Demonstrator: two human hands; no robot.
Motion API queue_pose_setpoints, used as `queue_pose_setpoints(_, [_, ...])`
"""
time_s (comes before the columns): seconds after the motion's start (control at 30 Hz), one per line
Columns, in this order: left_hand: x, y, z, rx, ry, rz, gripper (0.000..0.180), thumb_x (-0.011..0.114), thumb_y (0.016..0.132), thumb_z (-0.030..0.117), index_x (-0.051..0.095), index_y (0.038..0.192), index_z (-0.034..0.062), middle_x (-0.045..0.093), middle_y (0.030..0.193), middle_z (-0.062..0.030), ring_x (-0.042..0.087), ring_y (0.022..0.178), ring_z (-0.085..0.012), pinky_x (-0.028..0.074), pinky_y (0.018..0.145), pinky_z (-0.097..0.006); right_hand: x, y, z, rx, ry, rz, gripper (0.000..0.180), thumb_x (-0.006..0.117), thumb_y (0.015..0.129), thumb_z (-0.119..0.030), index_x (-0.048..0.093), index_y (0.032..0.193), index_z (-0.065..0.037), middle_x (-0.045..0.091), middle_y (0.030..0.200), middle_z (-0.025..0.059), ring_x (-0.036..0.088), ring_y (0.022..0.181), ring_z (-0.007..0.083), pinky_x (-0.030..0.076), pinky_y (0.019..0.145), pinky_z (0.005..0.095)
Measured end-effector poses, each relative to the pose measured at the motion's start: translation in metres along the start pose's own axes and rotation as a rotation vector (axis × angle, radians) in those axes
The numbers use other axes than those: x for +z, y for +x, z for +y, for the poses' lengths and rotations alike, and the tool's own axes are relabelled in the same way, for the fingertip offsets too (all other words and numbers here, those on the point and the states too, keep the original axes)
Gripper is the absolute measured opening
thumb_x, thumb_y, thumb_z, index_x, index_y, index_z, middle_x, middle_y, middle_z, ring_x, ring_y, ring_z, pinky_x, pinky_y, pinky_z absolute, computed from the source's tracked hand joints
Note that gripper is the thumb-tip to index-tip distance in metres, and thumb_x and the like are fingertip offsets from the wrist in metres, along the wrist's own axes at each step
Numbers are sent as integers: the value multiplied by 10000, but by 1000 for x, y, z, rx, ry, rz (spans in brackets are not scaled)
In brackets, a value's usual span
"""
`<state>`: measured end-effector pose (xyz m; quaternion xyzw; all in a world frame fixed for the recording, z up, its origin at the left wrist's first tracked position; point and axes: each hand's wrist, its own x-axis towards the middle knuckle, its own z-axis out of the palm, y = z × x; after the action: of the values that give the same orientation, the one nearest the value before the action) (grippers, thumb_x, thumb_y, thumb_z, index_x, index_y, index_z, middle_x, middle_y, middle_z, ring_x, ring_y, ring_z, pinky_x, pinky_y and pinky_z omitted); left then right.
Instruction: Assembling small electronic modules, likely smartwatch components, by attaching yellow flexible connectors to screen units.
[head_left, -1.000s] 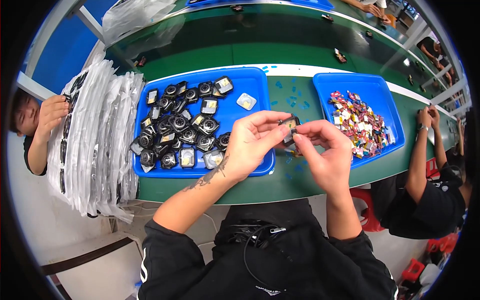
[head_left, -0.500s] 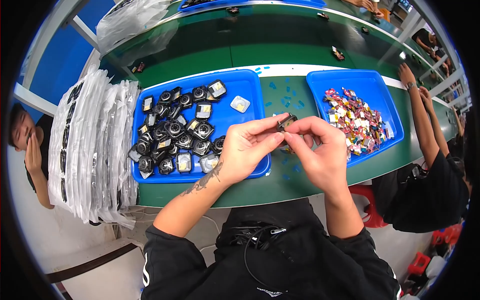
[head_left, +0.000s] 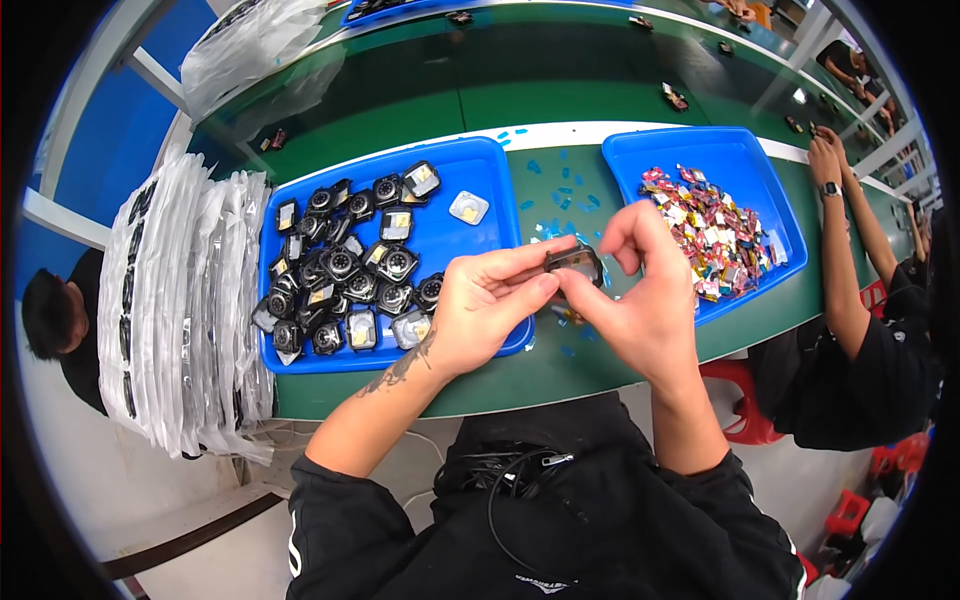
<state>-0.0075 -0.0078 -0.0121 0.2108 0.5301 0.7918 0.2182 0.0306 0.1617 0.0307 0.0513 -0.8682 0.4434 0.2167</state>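
A dark smartwatch case [head_left: 577,260] is held over the near part of the green bench. My left hand [head_left: 478,308] pinches its left side between thumb and fingers. From the other side, the thumb of my right hand [head_left: 650,300] presses on the case, with the index finger bent and raised away from it. Left of my hands, a blue tray [head_left: 465,262] carries a heap of black smartwatch cases [head_left: 345,262]. A pale squarish piece [head_left: 468,208] lies apart in that tray. To the right, small red, white and yellow parts [head_left: 722,240] are heaped in another blue tray [head_left: 635,152].
Blue scraps [head_left: 568,190] litter the green bench [head_left: 400,393] between the trays. Beyond a white edge runs a dark green belt [head_left: 540,85] with a few small parts. Wrapped stacked trays [head_left: 185,310] stand at left, near a person [head_left: 65,320]. Another person's arms [head_left: 845,230] reach in at right.
The watch case has turned to show more of its face, and my right index finger has lifted off it. The person at left has turned their head and lowered a hand.
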Motion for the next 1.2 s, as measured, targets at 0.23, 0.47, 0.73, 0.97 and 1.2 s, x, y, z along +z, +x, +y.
queue_pose_setpoints(0.23, [-4, 1, -3, 28, -62, -9, 351, 581, 947, 46, 557, 1281, -60, 636, 1200, -169, 638, 1068, -222, 541, 926, -354, 11, 1, 7, 117, 325, -48, 341, 756, 710, -62, 479, 907, -35, 500, 778, 38, 483, 689, 128, 443, 626, 258])
queue_pose_setpoints(0.47, [2, 7, 6, -6, -84, 202, 362, 589, 954, 74, 541, 1285, -64, 656, 1153, -145, 644, 1020, -162, 557, 868, -296, 12, -10, 18, 154, 433, 11, 352, 717, 798, -31, 534, 1097, -3, 589, 934, 68, 555, 794, 118, 488, 754, 264])
queue_pose_setpoints(0.73, [3, 7, 6, 133, 15, 251, 342, 549, 949, 17, 543, 1289, -13, 642, 1143, -112, 643, 1014, -163, 555, 861, -302, 17, -21, 17, 270, 646, -98, 145, 662, 868, 32, 624, 1008, 41, 669, 919, 75, 645, 834, 99, 534, 751, 228])
queue_pose_setpoints(0.97, [-4, 0, 16, 414, 793, 37, 297, 633, 813, -73, 710, 1077, 39, 653, 1086, -152, 690, 919, -234, 554, 783, -304, 5, -20, 16, 396, 778, -136, 113, 652, 876, 41, 638, 987, 59, 688, 897, 93, 648, 798, 90, 530, 717, 204])
queue_pose_setpoints(1.2, [-9, 1, 12, 495, 969, 66, 249, 717, 778, -41, 722, 1019, 23, 692, 996, -111, 696, 878, -212, 569, 747, -290, 9, -22, 17, 295, 719, -76, 95, 659, 866, 36, 642, 960, 40, 661, 942, 80, 636, 843, 90, 528, 709, 210])
